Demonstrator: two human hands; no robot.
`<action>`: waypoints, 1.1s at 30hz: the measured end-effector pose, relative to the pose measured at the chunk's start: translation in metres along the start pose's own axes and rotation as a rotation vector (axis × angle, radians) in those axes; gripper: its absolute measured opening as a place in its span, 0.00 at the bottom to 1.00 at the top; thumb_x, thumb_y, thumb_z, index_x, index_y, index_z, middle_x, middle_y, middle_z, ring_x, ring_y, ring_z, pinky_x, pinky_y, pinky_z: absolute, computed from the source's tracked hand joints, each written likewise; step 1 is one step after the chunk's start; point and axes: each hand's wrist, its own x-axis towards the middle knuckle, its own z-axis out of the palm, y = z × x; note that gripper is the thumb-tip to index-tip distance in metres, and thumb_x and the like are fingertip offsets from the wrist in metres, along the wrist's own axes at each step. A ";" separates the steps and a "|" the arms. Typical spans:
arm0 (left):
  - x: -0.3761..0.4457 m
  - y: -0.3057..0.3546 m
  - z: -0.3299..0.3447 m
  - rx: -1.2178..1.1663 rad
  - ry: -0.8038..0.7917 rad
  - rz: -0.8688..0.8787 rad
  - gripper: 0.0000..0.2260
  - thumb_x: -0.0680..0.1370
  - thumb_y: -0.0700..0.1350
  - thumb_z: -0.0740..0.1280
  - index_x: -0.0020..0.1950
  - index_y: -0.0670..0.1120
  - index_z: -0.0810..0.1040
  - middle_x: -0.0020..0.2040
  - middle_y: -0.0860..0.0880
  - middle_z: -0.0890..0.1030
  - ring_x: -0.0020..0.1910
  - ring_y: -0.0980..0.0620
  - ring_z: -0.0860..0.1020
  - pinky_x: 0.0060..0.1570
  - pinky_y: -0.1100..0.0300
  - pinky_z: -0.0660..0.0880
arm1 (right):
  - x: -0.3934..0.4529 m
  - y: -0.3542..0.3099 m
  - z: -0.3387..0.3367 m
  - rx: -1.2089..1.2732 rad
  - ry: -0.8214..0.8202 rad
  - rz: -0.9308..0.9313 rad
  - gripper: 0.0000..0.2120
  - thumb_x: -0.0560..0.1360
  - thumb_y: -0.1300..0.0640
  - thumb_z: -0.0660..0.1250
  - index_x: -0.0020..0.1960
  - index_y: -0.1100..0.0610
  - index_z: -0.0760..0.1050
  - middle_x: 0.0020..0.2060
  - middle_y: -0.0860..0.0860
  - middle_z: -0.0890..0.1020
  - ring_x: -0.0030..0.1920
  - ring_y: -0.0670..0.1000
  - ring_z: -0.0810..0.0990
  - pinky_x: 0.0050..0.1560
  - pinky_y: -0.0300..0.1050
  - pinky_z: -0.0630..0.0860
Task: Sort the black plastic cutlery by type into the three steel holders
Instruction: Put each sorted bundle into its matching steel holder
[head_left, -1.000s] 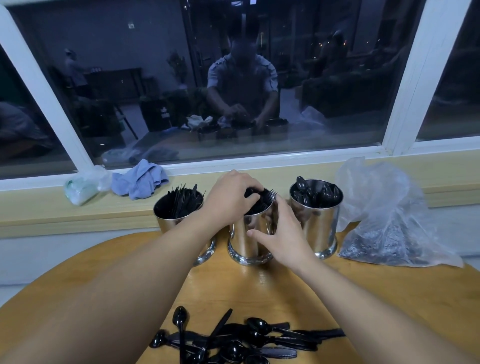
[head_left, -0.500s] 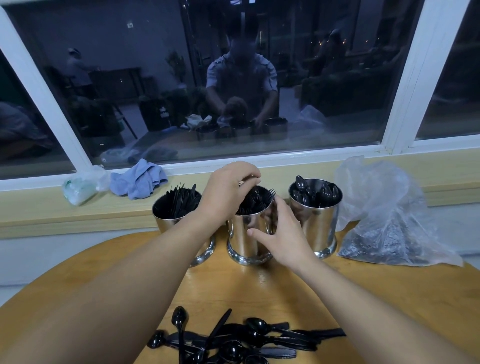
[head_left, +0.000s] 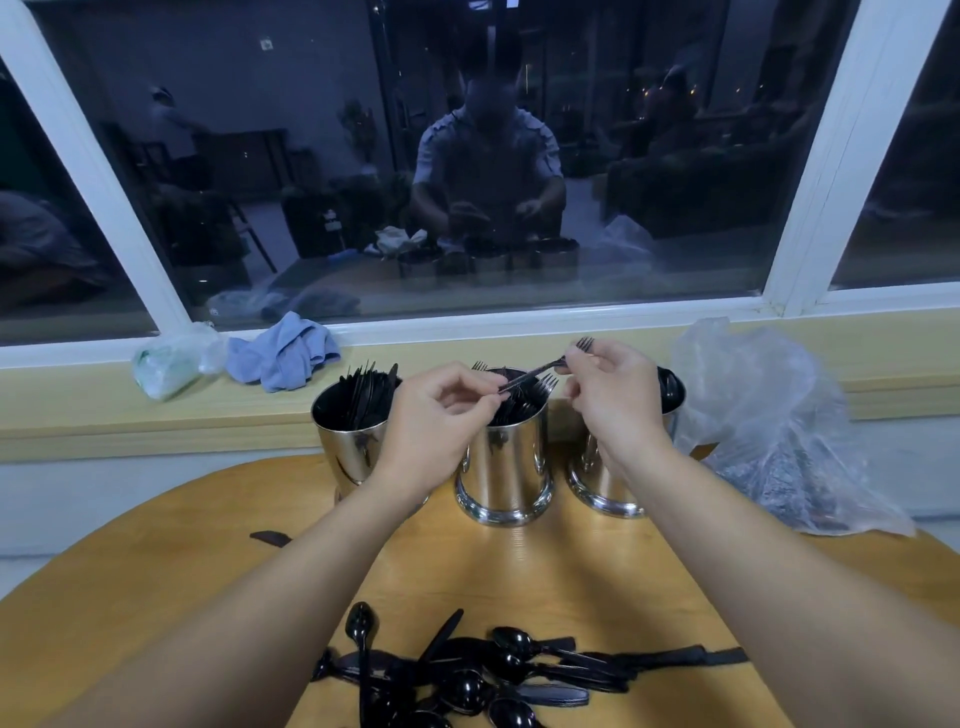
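My left hand (head_left: 441, 415) pinches the handle of a black fork (head_left: 540, 371); my right hand (head_left: 608, 389) pinches its neck, holding it across the middle fork holder (head_left: 506, 457) at the tabletop's far edge. Next I'd tip it in, handle down.

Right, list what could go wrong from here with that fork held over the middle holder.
1. The fork is pinched only at its ends by the left hand and right hand; a light grip could drop it.
2. The middle holder already looks crowded with forks, so it may snag.
3. The right forearm crosses the right holder and could knock it.
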 end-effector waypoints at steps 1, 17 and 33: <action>-0.001 -0.002 -0.001 0.037 -0.002 -0.013 0.04 0.80 0.31 0.77 0.50 0.39 0.88 0.54 0.47 0.90 0.54 0.47 0.90 0.62 0.51 0.86 | 0.003 -0.001 0.000 -0.032 -0.001 -0.016 0.08 0.83 0.57 0.71 0.46 0.56 0.83 0.32 0.50 0.85 0.34 0.50 0.80 0.44 0.55 0.75; -0.014 -0.030 -0.001 0.447 -0.056 0.109 0.06 0.80 0.39 0.79 0.49 0.51 0.90 0.44 0.55 0.83 0.43 0.50 0.80 0.45 0.66 0.73 | -0.004 0.005 0.003 -0.541 -0.150 -0.504 0.09 0.82 0.59 0.74 0.57 0.49 0.77 0.39 0.45 0.81 0.41 0.46 0.81 0.48 0.46 0.79; -0.083 -0.010 -0.042 0.411 -0.032 -0.010 0.06 0.84 0.41 0.75 0.58 0.49 0.91 0.51 0.57 0.89 0.49 0.56 0.85 0.51 0.61 0.81 | -0.090 0.022 -0.014 -0.636 -0.195 -0.575 0.14 0.81 0.59 0.72 0.66 0.52 0.83 0.51 0.44 0.76 0.43 0.41 0.74 0.55 0.42 0.75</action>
